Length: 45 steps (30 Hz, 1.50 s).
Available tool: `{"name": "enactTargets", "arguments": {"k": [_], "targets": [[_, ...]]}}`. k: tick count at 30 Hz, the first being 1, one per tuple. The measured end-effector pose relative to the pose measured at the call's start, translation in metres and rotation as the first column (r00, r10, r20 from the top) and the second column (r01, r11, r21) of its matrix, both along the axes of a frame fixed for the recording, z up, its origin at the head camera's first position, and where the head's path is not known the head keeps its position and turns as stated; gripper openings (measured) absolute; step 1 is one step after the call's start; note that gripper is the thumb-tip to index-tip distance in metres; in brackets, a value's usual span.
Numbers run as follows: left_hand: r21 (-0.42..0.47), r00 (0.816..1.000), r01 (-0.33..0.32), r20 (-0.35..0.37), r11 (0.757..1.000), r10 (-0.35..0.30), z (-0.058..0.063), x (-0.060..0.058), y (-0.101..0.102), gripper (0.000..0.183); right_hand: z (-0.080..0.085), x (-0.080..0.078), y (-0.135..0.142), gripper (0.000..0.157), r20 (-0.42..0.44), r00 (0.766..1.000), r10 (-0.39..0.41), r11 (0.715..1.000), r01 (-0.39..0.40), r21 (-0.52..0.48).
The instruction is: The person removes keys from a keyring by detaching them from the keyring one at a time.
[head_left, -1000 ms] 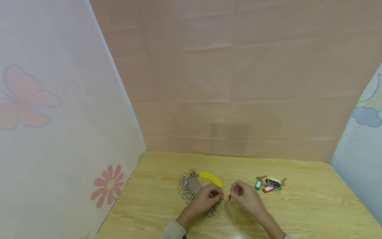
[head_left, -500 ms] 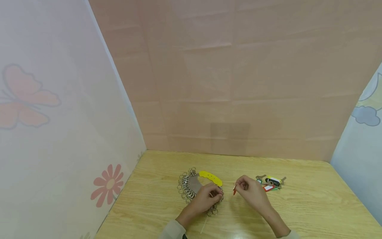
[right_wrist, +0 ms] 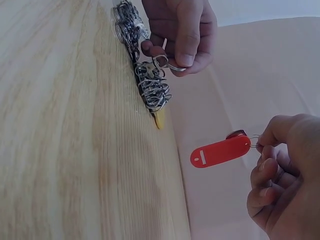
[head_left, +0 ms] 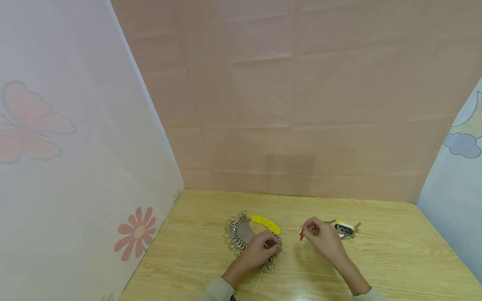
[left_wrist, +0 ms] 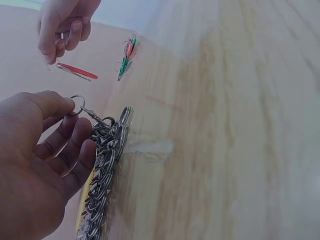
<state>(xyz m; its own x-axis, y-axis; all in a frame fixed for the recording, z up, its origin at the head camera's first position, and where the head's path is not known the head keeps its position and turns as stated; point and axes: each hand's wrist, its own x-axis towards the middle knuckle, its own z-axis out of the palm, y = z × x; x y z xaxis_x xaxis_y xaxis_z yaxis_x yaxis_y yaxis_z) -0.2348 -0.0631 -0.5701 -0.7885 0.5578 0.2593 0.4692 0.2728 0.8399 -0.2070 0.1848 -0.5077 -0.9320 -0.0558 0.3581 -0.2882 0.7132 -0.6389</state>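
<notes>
My left hand (head_left: 260,251) pinches a metal split ring (right_wrist: 176,68) between thumb and forefinger. That ring hangs on a small swivel clasp (left_wrist: 91,113), one of many along the edge of a fan-shaped grey-brown holder (head_left: 245,231) with a wavy yellow piece (head_left: 265,224). Under the left hand, part of the holder is hidden. To the right, raised above the table, my right hand (head_left: 326,241) pinches the thin wire ring of a red key tag (right_wrist: 220,152). A key (left_wrist: 80,76) with a toothed edge hangs beside the tag. A gap separates the two hands.
Behind the right hand lies a small pile of keys with coloured tags (head_left: 344,228), partly covered by that hand. A thin pale strip (head_left: 257,283) lies on the wooden table (head_left: 395,255) near the front. A brownish sheet (head_left: 241,104) closes off the back.
My right hand has moved right, away from the holder and slightly farther back, carrying the red key tag, and now covers more of the pile. The left hand has stayed in place.
</notes>
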Motion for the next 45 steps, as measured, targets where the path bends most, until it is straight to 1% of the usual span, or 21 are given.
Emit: {"name": "enactTargets", "arguments": {"k": [4, 8, 13, 19, 23, 30, 35, 39, 45], "targets": [[0.005, 1.0, 0.005, 0.005, 1.0, -0.005, 0.0, 0.0, -0.001, 0.017, 0.002, -0.001, 0.004, 0.005, -0.026, 1.0, -0.014, 1.0, 0.014, 0.012], [0.01, 1.0, 0.007, 0.002, 1.0, -0.007, -0.001, 0.0, -0.001, 0.017, 0.005, -0.002, 0.008, 0.004, -0.027, 0.999, -0.024, 1.0, 0.024, 0.011], [0.015, 1.0, 0.009, -0.003, 1.0, -0.009, 0.0, 0.001, -0.002, 0.014, 0.008, -0.003, 0.014, 0.004, -0.041, 0.999, -0.028, 0.999, 0.028, 0.018], [0.014, 1.0, 0.006, 0.001, 1.0, -0.006, 0.001, 0.002, -0.002, 0.017, 0.013, -0.004, 0.024, 0.005, -0.061, 0.997, -0.042, 0.999, 0.044, 0.025], [0.008, 1.0, 0.0, -0.001, 1.0, 0.0, 0.001, 0.001, -0.002, 0.015, 0.014, -0.006, 0.03, 0.007, -0.053, 0.996, -0.066, 0.997, 0.069, 0.043], [0.008, 1.0, 0.0, 0.004, 1.0, 0.0, 0.002, 0.002, -0.002, 0.014, 0.01, -0.009, 0.041, 0.009, -0.025, 0.997, -0.073, 0.995, 0.075, 0.066], [-0.001, 1.0, -0.017, 0.018, 1.0, 0.017, 0.001, 0.002, -0.004, 0.013, 0.011, -0.01, 0.048, 0.017, -0.003, 0.997, -0.076, 0.996, 0.076, 0.052], [-0.009, 0.999, -0.032, 0.027, 0.999, 0.033, 0.001, 0.002, -0.006, 0.014, 0.013, -0.01, 0.054, 0.018, -0.012, 0.996, -0.092, 0.994, 0.092, 0.059], [-0.011, 0.999, -0.034, 0.018, 0.999, 0.034, 0.002, 0.001, -0.008, 0.014, 0.017, -0.012, 0.061, 0.018, -0.034, 0.994, -0.108, 0.992, 0.11, 0.062]]}}
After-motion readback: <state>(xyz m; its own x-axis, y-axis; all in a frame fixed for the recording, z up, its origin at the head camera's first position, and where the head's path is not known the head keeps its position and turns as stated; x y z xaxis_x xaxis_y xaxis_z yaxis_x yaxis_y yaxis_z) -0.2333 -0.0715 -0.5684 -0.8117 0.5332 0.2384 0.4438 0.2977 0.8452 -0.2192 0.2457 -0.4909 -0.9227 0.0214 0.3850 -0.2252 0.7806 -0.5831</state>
